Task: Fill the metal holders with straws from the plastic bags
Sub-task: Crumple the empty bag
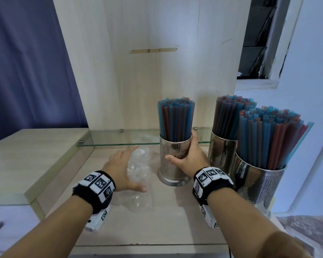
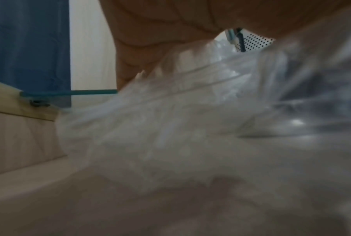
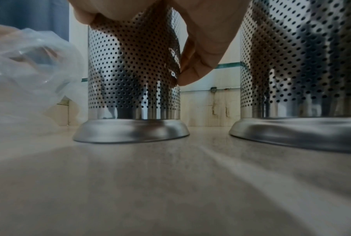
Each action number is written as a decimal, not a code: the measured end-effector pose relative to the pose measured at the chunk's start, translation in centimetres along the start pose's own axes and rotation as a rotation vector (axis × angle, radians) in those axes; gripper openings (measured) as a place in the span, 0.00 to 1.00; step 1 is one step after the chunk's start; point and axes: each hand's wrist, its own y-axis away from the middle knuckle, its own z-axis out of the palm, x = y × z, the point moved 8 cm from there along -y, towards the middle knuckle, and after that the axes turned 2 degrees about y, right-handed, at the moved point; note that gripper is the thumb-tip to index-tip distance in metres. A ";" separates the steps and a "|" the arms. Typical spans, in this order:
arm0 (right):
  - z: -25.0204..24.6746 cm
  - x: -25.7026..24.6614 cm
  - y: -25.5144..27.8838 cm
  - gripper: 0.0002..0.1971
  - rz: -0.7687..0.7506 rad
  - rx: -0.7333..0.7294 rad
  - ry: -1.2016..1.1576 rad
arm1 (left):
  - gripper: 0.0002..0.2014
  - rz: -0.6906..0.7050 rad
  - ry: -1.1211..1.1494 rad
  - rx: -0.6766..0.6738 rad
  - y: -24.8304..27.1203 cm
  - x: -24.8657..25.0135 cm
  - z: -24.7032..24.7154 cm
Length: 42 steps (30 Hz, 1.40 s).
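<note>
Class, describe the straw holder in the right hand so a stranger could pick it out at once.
On the wooden counter, before the glass shelf, stand three perforated steel holders of straws. The leftmost holder stands apart from the other two, gripped by the right hand, with clear plastic at its left.

Black wristbands (image 1: 90, 199), black-white coded tiles (image 1: 99, 183), white camera units (image 1: 96, 220).

On your counter (image 1: 175, 220), the plastic bag (image 1: 138, 164) lies left of the first holder (image 1: 172, 161); the second holder (image 1: 220, 155) stands right of it, the third holder (image 1: 259, 185) nearer you.
</note>
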 end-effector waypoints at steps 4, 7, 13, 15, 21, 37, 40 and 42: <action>-0.2 -0.2 0.2 0.55 0.022 -0.003 -0.069 | 0.70 0.023 -0.058 -0.067 0.3 0.8 1.0; -0.2 -0.1 0.3 0.56 0.045 -0.026 -0.090 | 0.66 0.011 -0.015 -0.109 0.2 0.4 1.5; -1.8 0.2 1.8 0.60 0.085 -0.046 -0.058 | 0.61 -0.017 -0.009 -0.116 0.2 -0.6 1.8; -2.7 0.3 2.8 0.60 0.135 -0.011 0.012 | 0.60 -0.020 0.003 -0.108 0.1 -0.7 1.8; -1.7 -2.7 7.7 0.24 0.345 -0.252 0.608 | 0.57 -0.054 0.014 -0.031 -0.2 -1.3 1.5; 10.5 -4.1 -0.2 0.23 0.275 -0.356 0.326 | 0.50 -0.117 0.063 0.170 0.3 -1.9 -0.7; 10.5 -4.0 -0.3 0.21 0.265 -0.308 0.215 | 0.53 -0.127 0.060 0.146 0.3 -1.9 -0.5; 10.0 -4.5 -0.4 0.20 0.200 -0.259 0.152 | 0.56 -0.132 0.026 0.151 0.4 -1.7 -0.7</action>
